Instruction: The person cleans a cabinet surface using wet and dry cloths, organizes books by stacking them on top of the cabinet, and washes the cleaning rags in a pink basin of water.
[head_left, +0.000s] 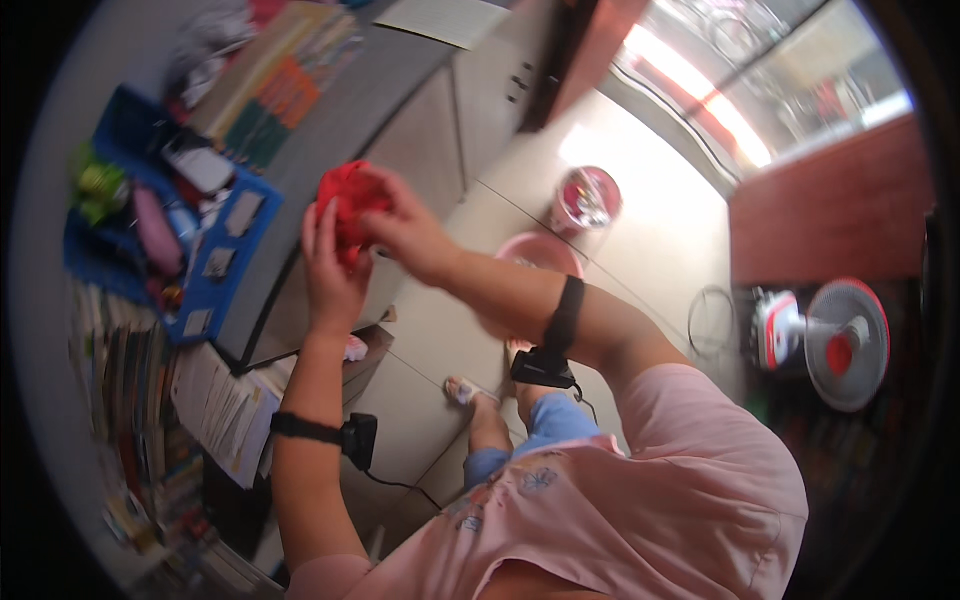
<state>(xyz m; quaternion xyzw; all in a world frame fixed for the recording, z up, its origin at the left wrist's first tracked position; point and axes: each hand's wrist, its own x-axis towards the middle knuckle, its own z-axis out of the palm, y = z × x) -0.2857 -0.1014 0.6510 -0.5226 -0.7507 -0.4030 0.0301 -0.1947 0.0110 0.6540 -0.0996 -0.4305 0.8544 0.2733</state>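
Note:
Both of my hands hold a red crumpled thing (346, 196), either cloth or a thin bag; blur leaves its material unsettled. It is raised in front of the grey cabinet's edge. My left hand (334, 277) supports it from below and the left side, fingers upright along it. From the right, my right hand (405, 225) pinches at its near side with bent fingers. The fingertips of the right hand are partly lost against the red material. Close by on the left stands a blue plastic basket (236, 247) with mixed small items.
Books (277, 97) lie on the grey cabinet top (330, 142). More books (135, 360) and a paper stack (225, 420) stand lower left. On the tiled floor are a pink basin (540, 251) and a pink bin (585, 199). An electric fan (847, 345) stands at right.

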